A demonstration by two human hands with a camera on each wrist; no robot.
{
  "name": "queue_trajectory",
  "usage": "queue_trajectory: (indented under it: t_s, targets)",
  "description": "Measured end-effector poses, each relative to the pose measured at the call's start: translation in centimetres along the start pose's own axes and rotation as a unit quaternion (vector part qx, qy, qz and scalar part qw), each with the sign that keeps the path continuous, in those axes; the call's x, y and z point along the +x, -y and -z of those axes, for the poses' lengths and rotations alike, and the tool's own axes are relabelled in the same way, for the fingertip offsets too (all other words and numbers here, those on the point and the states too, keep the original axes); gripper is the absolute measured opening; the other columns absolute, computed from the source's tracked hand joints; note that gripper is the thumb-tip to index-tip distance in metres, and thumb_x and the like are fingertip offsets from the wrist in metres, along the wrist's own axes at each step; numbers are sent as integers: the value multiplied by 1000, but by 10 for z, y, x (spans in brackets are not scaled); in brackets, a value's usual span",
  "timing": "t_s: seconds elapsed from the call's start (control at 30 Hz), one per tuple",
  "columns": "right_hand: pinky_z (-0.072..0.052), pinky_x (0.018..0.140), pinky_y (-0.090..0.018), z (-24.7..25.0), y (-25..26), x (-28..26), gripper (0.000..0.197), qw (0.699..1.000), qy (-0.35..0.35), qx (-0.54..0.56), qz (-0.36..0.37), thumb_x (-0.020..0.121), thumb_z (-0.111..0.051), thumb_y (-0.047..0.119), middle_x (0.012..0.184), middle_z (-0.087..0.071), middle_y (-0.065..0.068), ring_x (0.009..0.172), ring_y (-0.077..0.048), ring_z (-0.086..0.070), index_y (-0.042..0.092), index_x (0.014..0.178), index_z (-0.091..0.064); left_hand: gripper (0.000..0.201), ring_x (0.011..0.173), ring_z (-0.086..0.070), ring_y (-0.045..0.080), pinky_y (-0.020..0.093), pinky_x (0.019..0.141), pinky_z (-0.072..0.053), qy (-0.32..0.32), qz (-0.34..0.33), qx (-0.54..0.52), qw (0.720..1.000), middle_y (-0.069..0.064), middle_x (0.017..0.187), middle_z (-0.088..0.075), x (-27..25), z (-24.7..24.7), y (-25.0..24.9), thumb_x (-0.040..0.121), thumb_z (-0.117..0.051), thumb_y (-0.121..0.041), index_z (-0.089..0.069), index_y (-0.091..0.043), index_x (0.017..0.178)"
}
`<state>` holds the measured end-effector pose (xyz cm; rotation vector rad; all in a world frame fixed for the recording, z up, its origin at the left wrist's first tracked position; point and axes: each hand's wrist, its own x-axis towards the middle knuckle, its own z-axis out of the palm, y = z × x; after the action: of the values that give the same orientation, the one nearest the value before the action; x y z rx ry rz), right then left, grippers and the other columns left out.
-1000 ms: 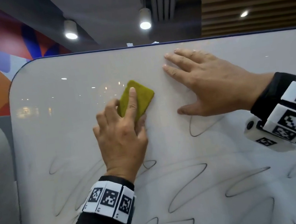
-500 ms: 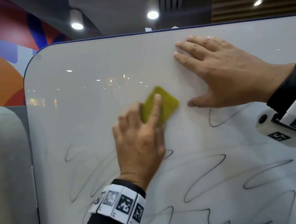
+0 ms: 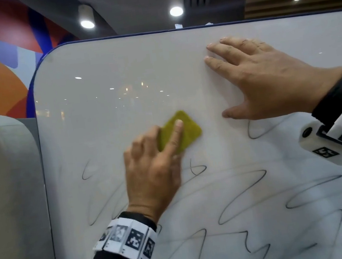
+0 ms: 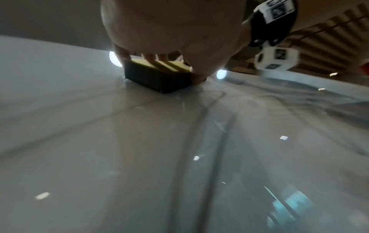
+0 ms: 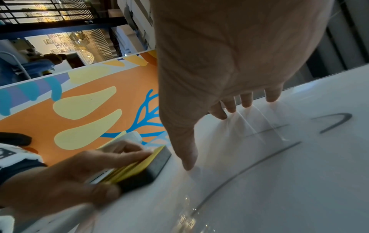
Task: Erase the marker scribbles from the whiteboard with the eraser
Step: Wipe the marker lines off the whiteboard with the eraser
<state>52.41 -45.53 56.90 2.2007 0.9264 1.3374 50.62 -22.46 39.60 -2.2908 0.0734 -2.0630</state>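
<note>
While pressed flat on the glossy white whiteboard [image 3: 117, 88] under the left hand [image 3: 152, 175], yellow-backed dark-felt block eraser [image 3: 189, 127], gripped by curled fingers, just above remaining grey marker scribbles [image 3: 239, 196]; right hand [image 3: 268, 81] spread flat, bracing beside it.

The whiteboard [image 3: 106, 90] is bare at upper left; the flat right hand [image 3: 268, 79] blocks the upper right.

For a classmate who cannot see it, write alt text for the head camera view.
A person's left hand presses a yellow-green rectangular eraser against an upright glossy whiteboard, forefinger laid along it. The right hand lies flat on the board, fingers spread. The upper board is wiped bare; looping black marker scribbles cover the lower part.
</note>
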Motion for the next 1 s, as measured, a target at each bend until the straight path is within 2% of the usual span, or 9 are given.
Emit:
queue_trajectory:
  t_s: [0.1, 0.23, 0.3, 0.47, 0.6, 0.67, 0.87, 0.93, 1.0]
  targets:
    - [-9, 123, -43, -2, 10, 2, 109, 1000, -2, -5, 13, 77, -67, 63, 166, -6, -10, 153, -29, -4, 13, 159, -14, 64, 102, -42, 32, 44, 77, -42, -27, 164, -14, 986, 15, 124, -51, 6, 4, 19, 86, -58, -35, -45, -27, 148]
    - [-11, 122, -44, -1, 20, 11, 110, 1000, -6, -6, 18, 75, -68, 63, 166, -9, -11, 153, -30, -7, 13, 158, -16, 57, 102, -46, 33, 44, 78, -42, -2, -33, -3, 999, 15, 126, -54, -11, 3, 6, 90, -56, -33, -49, -25, 146]
    - [-10, 123, -43, 0, 25, 16, 111, 1000, -3, -5, 14, 75, -68, 63, 166, -7, -10, 153, -29, -5, 14, 159, -15, 56, 101, -46, 33, 43, 77, -40, 8, -67, 5, 998, 13, 126, -54, -14, 5, 20, 90, -56, -33, -49, -27, 145]
    - [-9, 122, -43, 3, 31, 18, 112, 1000, 5, -6, 9, 74, -66, 64, 167, -5, -9, 153, -28, -3, 14, 159, -13, 62, 100, -44, 34, 49, 80, -45, -32, 200, -2, 979, 18, 125, -52, -20, 6, 54, 86, -57, -35, -46, -26, 147]
    - [-4, 122, -40, 4, 36, 21, 112, 1000, 9, -10, 10, 75, -65, 65, 167, -2, -9, 153, -27, -1, 16, 159, -10, 56, 100, -46, 33, 44, 78, -40, -9, 15, 7, 1000, 16, 125, -54, -39, 6, 42, 90, -55, -32, -48, -24, 146]
    - [-4, 122, -41, 4, 41, 24, 112, 1000, 4, -8, 12, 74, -66, 65, 167, -3, -9, 153, -27, -1, 16, 159, -11, 57, 101, -46, 33, 43, 77, -40, 8, -13, 13, 1000, 14, 126, -53, -39, 8, 50, 90, -56, -32, -47, -26, 146]
    - [-5, 122, -43, 1, 60, 36, 109, 1000, -5, 1, 30, 74, -67, 64, 166, -5, -10, 153, -29, -3, 19, 159, -14, 64, 103, -47, 37, 50, 85, -45, -46, 332, -24, 942, 19, 123, -50, -25, 8, 71, 88, -58, -36, -43, -26, 149]
    - [-7, 122, -45, 0, 67, 41, 109, 999, -8, 3, 37, 75, -68, 63, 166, -6, -10, 153, -29, -4, 19, 158, -15, 64, 102, -48, 38, 49, 84, -45, -41, 287, -10, 957, 19, 124, -52, -29, 8, 64, 88, -58, -35, -43, -25, 149]
    - [-10, 122, -48, 0, 75, 46, 108, 999, -12, 3, 43, 74, -70, 62, 166, -9, -11, 153, -31, -7, 17, 158, -19, 61, 102, -49, 36, 47, 82, -43, -20, 129, 9, 991, 18, 125, -54, -43, 8, 51, 88, -58, -31, -46, -24, 147]
